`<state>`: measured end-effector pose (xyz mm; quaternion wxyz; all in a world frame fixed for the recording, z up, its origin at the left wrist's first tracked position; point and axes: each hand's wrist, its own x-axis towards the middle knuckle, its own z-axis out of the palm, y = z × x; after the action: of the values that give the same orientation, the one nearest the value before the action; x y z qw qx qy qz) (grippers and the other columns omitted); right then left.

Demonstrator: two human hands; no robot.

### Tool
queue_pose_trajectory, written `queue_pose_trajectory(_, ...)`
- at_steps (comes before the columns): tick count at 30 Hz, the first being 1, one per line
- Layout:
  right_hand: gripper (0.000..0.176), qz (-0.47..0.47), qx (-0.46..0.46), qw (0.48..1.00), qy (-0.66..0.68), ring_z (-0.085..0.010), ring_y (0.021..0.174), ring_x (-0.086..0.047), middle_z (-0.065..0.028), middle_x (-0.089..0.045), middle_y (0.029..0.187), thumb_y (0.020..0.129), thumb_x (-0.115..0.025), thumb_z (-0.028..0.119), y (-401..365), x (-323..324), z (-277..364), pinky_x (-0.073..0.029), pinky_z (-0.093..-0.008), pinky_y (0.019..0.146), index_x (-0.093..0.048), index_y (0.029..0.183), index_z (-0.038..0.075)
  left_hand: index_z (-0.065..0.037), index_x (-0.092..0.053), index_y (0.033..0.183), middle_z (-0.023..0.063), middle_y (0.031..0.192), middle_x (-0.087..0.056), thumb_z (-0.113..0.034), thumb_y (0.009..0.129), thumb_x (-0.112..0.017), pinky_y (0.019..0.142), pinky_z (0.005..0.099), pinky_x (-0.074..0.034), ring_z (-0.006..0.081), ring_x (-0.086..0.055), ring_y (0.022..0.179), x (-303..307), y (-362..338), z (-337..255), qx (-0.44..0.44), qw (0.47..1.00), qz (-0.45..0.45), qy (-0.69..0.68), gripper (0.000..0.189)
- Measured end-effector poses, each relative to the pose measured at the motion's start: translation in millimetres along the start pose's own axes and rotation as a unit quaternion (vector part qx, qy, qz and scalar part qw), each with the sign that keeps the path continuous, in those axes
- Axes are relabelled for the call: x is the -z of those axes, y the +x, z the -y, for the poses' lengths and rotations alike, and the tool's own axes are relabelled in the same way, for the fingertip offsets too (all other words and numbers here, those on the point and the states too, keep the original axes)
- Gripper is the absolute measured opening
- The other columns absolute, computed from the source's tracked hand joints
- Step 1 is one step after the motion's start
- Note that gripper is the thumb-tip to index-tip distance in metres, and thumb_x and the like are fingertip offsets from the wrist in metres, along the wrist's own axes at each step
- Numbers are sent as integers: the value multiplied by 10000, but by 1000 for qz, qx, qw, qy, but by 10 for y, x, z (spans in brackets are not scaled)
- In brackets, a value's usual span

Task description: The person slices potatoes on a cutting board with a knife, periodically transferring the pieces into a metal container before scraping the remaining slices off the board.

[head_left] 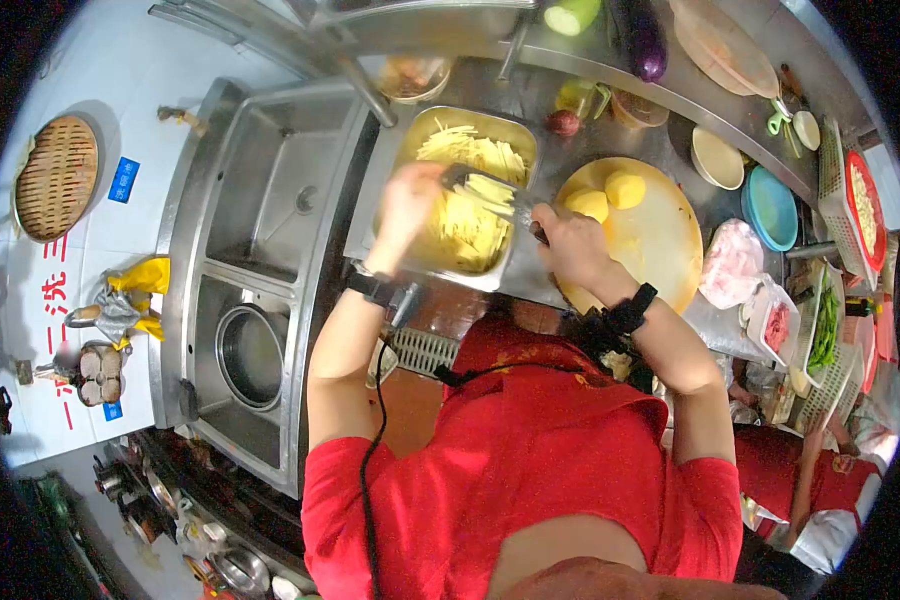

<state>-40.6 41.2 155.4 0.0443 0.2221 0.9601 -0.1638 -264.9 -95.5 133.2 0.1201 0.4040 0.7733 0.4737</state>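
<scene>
R hand gripped knife, strips on blade over tray; L hand by blade, fingers unclear. Risk: edge could nick L hand, strips miss tray.

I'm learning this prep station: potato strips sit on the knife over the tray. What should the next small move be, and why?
Probably the left hand should sweep the potato strips off the knife into the tray: the right hand holds the blade over the tray, strips lie on it, and the left hand is beside them.
</scene>
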Motion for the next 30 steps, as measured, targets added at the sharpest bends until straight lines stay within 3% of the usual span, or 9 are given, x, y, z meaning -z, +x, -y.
queue_pose_trajectory(3, 243, -92, 83, 991, -54, -295, 676, -629, -155, -620, 728, 701, -563, 105, 54, -51, 80, -483, -415, 576, -486, 930, 78, -49, -637, 943, 96, 992, -631, -68, 777, -584, 840, 345, -456, 255, -583, 948, -179, -54, -347, -278, 949, 139, 55, 175)
queue_pose_trajectory(6, 272, -117, 127, 984, -35, -293, 688, -625, -152, -610, 745, 670, -582, 87, 66, 38, 197, -486, -416, 582, -502, 929, 81, -90, -640, 886, 56, 1033, -614, -132, 752, -603, 836, 354, -441, 222, -542, 1012, -353, -192, -358, -370, 896, 156, 191, 145)
queue_pose_trajectory(11, 248, -114, 90, 988, -44, -298, 654, -601, -130, -584, 723, 646, -596, 97, -140, 146, 174, -471, -403, 576, -526, 883, 85, -96, -647, 883, 38, 1018, -622, -129, 745, -589, 860, 358, -421, 227, -539, 1013, -287, 27, 250, -374, 899, 84, 210, 154)
queue_pose_trajectory(13, 260, -96, 83, 991, -46, -288, 657, -604, -128, -591, 725, 640, -605, 100, -295, 198, 79, -472, -396, 572, -532, 889, 85, -96, -658, 886, 43, 1013, -629, -108, 728, -589, 864, 366, -421, 242, -546, 1001, -212, 127, 579, -265, 905, 100, 318, 173)
queue_pose_trajectory(15, 292, -144, 51, 988, -8, -281, 665, -607, -121, -602, 730, 642, -614, 94, -520, 226, -72, -476, -387, 573, -550, 927, 88, -81, -656, 848, 64, 983, -635, -97, 710, -598, 845, 367, -434, 258, -558, 973, -107, 169, 817, -279, 885, 37, 371, 151)
queue_pose_trajectory(19, 412, -205, -90, 972, 72, -334, 689, -607, -162, -624, 772, 670, -613, 129, -1103, 82, -564, -488, -420, 634, -521, 1070, 91, -60, -648, 878, 95, 962, -636, -83, 742, -586, 837, 376, -443, 275, -571, 935, -199, 142, 365, -234, 928, -10, 289, 151)
queue_pose_trajectory(22, 404, -163, -286, 932, 151, -376, 711, -603, -198, -604, 724, 709, -587, 120, -1498, 128, -685, -476, -434, 633, -496, 1099, 71, -43, -633, 912, 120, 972, -628, -92, 782, -572, 819, 371, -456, 287, -577, 928, -552, -30, -202, -226, 960, 87, 138, 152)
queue_pose_trajectory(27, 358, -199, -290, 925, 142, -400, 729, -595, -220, -605, 743, 774, -557, 145, -2056, -350, -1048, -470, -470, 649, -477, 1118, 92, -44, -608, 981, 129, 1034, -594, -105, 788, -578, 808, 366, -463, 285, -578, 933, -1458, -644, -650, -250, 915, 313, 44, 205)
queue_pose_trajectory(30, 317, -146, -276, 944, 104, -386, 715, -596, -202, -607, 742, 788, -561, 166, -2172, -456, -999, -469, -479, 636, -483, 1090, 107, -59, -597, 999, 115, 1083, -549, -109, 777, -584, 821, 385, -455, 306, -540, 992, -2002, -993, -560, -310, 905, 291, 21, 228)
